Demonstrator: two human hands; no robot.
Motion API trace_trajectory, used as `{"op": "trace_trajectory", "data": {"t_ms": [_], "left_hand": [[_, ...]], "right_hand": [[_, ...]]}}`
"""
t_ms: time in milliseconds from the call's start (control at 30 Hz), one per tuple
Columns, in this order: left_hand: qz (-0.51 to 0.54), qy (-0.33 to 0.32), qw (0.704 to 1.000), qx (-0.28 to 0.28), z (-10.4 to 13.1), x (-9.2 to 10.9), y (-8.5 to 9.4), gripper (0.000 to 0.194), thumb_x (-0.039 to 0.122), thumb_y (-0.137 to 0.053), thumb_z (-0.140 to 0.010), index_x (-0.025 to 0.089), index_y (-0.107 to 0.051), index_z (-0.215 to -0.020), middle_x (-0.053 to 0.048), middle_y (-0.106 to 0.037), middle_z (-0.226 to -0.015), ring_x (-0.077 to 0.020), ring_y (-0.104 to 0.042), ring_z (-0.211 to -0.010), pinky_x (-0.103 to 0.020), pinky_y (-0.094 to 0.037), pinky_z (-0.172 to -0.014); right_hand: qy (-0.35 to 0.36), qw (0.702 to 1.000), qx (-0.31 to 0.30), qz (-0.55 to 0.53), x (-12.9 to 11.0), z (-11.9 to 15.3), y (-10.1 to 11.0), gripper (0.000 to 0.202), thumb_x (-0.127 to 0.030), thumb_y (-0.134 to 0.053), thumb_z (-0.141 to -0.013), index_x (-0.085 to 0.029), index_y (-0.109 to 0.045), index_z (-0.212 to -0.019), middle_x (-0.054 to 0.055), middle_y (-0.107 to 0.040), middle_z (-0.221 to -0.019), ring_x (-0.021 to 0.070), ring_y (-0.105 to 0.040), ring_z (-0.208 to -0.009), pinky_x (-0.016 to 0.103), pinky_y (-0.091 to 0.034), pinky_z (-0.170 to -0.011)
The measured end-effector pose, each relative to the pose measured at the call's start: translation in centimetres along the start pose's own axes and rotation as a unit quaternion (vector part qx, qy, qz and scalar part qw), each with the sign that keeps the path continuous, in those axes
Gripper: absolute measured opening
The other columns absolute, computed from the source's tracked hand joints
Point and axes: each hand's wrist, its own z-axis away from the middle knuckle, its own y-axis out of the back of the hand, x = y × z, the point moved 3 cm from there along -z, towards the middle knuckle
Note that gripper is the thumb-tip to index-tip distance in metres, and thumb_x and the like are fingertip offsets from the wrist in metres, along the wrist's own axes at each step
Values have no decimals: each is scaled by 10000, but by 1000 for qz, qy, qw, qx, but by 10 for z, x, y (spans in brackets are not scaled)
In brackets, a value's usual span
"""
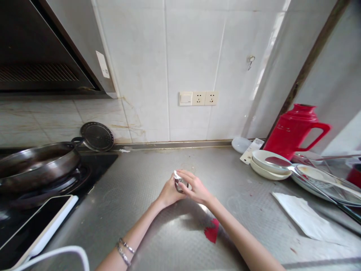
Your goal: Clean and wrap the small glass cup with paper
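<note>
Over the middle of the steel counter, my left hand (168, 193) is closed around a small, shiny, dark and silvery object (178, 185), whose exact kind I cannot make out. My right hand (198, 189) curls over the same object from the right, its fingers across the top and its thumb at the near side. A bit of white, thin material (176, 174) shows at the top between the hands. Much of the object is hidden by the fingers. Closer to me, a torn red scrap (211, 230) lies on the counter beside my right forearm.
At left, a steel pan (39, 162) stands on the black stove, with a phone (36, 229) and white cable in front. A round black disc (97, 136) leans against the wall. To the right are a red thermos (291, 131), stacked bowls (267, 173), utensils and a white napkin (306, 214).
</note>
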Motion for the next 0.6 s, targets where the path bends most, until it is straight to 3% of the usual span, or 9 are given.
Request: {"op": "trace_trajectory", "data": {"t_ms": [100, 167, 433, 600], "left_hand": [[1, 35, 999, 8, 0, -7, -2, 737, 280, -802, -558, 167, -458, -1200, -68, -654, -1018, -218, -628, -865, -329, -487, -773], [21, 38, 999, 11, -1, -11, -1, 766, 280, -803, -561, 172, -430, -1222, -58, -657, -1010, -197, -629, -840, -303, -484, -748], [52, 45, 997, 37, -3, -19, -2, 708, 338, -790, -587, 181, -444, -1184, -58, -673, -984, -188, -642, -812, -278, -490, -719], [49, 47, 997, 22, -1, -15, -2, 729, 343, -797, -589, 172, -440, -1201, -59, -679, -963, -184, -644, -802, -266, -485, -690]], "right_hand": [[-66, 997, 17, -23, 8, 0, 3, 392, -360, -435, -938, -200, -558, -1274, 116, -602, -1278, 249, -554, -1194, 452, -442, -1014], [-74, 996, 27, -29, 10, 1, 4, 388, -364, -428, -941, -201, -569, -1264, 113, -615, -1261, 251, -571, -1174, 453, -449, -1005], [72, 997, 29, 12, -1, 5, 0, 481, -314, -478, -913, -217, -442, -1383, 118, -495, -1394, 257, -441, -1306, 471, -383, -1074], [-26, 999, 29, -5, 8, 3, 1, 429, -355, -427, -944, -218, -492, -1345, 116, -554, -1336, 258, -518, -1237, 464, -432, -1029]]}}
